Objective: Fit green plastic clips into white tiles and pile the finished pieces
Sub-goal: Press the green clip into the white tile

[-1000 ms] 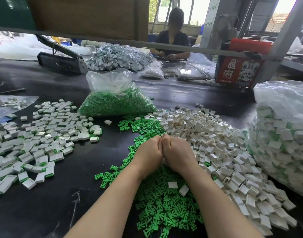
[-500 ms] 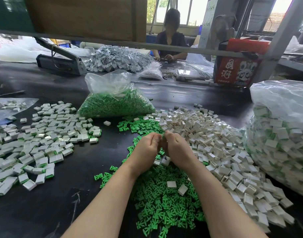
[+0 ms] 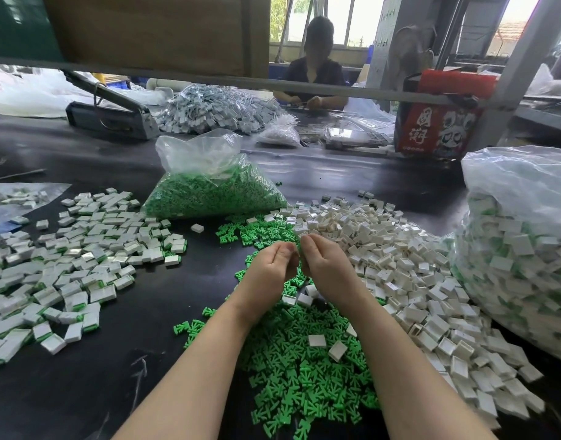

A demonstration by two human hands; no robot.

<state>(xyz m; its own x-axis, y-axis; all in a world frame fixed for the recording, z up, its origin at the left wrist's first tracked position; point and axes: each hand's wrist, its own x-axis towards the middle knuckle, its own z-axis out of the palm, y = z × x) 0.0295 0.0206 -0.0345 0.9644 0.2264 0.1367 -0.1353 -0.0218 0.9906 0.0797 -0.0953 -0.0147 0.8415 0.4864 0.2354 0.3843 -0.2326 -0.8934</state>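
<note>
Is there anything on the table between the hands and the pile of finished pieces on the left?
Nothing visible. Between the left hand, the right hand and the finished pile lies bare black table, apart from a few stray green clips at the hands' side.

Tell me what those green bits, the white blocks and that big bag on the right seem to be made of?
Green clips: apparently moulded plastic, uniform bright colour, slight sheen. White tiles: likely hard plastic, glossy, some showing hollow insides. Bag: thin clear plastic film, crinkled and see-through.
</note>
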